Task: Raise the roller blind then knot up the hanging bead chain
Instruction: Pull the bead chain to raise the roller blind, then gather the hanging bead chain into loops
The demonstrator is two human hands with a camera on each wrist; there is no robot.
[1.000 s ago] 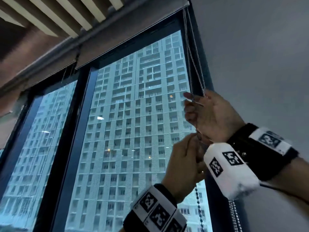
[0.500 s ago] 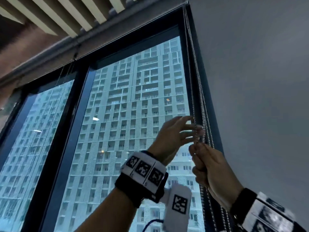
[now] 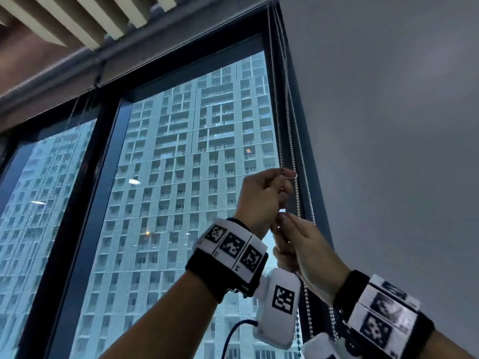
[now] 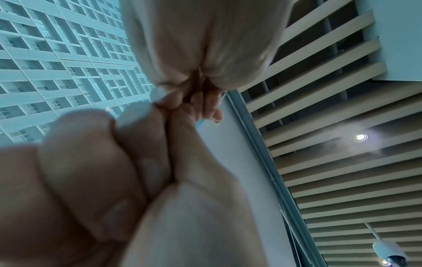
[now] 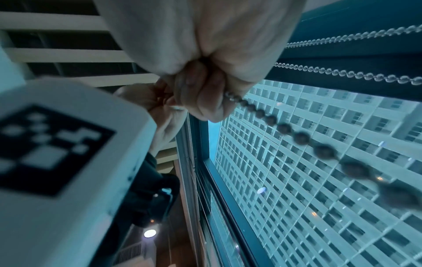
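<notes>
Head view shows the silver metal bead chain (image 3: 292, 156) hanging down the dark window frame (image 3: 278, 99) at about two o'clock, the grey roller blind (image 3: 181, 45) rolled up at the top. The left hand (image 3: 261, 200) pinches a strand high up; the right hand (image 3: 308, 244), just beneath at five o'clock and touching it, is clenched round the chain (image 5: 283, 127). Light, limp and slippery, the beads should slide unless pinched between two beads, so I judge a hold near the hands best for knotting.
</notes>
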